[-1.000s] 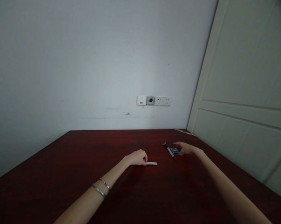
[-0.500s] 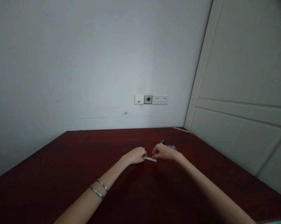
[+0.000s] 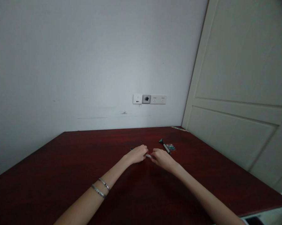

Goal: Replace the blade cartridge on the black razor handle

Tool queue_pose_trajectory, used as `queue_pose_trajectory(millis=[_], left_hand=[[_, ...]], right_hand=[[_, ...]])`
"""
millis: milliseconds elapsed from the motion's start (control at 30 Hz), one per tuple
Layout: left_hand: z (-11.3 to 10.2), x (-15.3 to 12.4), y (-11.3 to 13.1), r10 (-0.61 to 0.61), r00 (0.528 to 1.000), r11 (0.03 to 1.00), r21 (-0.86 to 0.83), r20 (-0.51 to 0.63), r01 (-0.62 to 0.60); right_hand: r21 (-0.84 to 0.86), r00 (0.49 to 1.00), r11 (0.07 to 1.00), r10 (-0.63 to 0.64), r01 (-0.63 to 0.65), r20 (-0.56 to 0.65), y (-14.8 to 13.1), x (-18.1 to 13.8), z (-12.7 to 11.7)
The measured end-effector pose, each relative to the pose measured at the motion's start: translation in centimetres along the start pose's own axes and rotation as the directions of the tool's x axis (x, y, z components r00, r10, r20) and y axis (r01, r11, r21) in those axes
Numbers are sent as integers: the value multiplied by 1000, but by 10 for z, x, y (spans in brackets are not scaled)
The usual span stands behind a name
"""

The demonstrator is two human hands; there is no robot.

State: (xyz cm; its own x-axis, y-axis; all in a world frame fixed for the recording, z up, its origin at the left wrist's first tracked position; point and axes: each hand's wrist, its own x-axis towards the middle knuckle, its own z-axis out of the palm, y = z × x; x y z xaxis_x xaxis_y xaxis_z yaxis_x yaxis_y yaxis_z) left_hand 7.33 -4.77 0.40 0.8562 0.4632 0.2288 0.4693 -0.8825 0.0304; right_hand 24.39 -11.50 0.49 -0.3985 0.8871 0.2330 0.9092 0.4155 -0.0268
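Above the table's middle, my left hand (image 3: 139,154) is closed round a slim white handle (image 3: 148,155), most of which the fingers hide. My right hand (image 3: 163,158) pinches the other end of this handle, its fingers closed. A small dark tip (image 3: 131,149) shows just left of my left hand; whether it belongs to the handle I cannot tell. Just beyond my right hand lies a razor (image 3: 165,147) with a teal and black head and a grey and black handle. Beside it is a small clear pack (image 3: 171,147) with teal pieces inside.
The dark red wooden table (image 3: 96,143) meets a white wall (image 3: 96,62) at the back. Sockets (image 3: 158,99) sit on that wall. A pale panelled door (image 3: 232,125) stands along the right side. At the lower right, past the table edge, something pale and dark shows.
My right hand has moved in and closed on the end of the white handle, which stuck out free before. The razor and pack are now less covered. The view has shifted slightly.
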Motion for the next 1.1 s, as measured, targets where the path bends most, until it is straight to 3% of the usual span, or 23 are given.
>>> queue_pose_trajectory(millis=[233, 333, 467, 633, 733, 867, 1100], left_hand=[[-5, 6, 6, -6, 987, 999, -42, -158, -1], [-9, 2, 2, -53, 967, 994, -105, -248, 27], [-5, -10, -15, -206, 937, 960, -243, -283, 138], [7, -28, -43, -418, 866, 873, -384, -274, 300], [12, -37, -56, -487, 832, 832, -432, -266, 349], [17, -47, -67, -546, 800, 793, -461, -249, 398], [19, -60, -75, -623, 756, 734, -485, -201, 476]], right_hand=[[235, 987, 972, 34, 5, -158, 29, -12, 11], [250, 956, 964, 157, -94, -246, 53, -19, 19], [239, 871, 918, 380, -316, -311, 94, -33, 26], [236, 766, 809, 586, -538, -264, 136, -52, 29], [251, 715, 760, 649, -599, -258, 150, -59, 30], [260, 694, 730, 683, -632, -229, 158, -61, 35], [224, 701, 716, 696, -661, -157, 162, -60, 44]])
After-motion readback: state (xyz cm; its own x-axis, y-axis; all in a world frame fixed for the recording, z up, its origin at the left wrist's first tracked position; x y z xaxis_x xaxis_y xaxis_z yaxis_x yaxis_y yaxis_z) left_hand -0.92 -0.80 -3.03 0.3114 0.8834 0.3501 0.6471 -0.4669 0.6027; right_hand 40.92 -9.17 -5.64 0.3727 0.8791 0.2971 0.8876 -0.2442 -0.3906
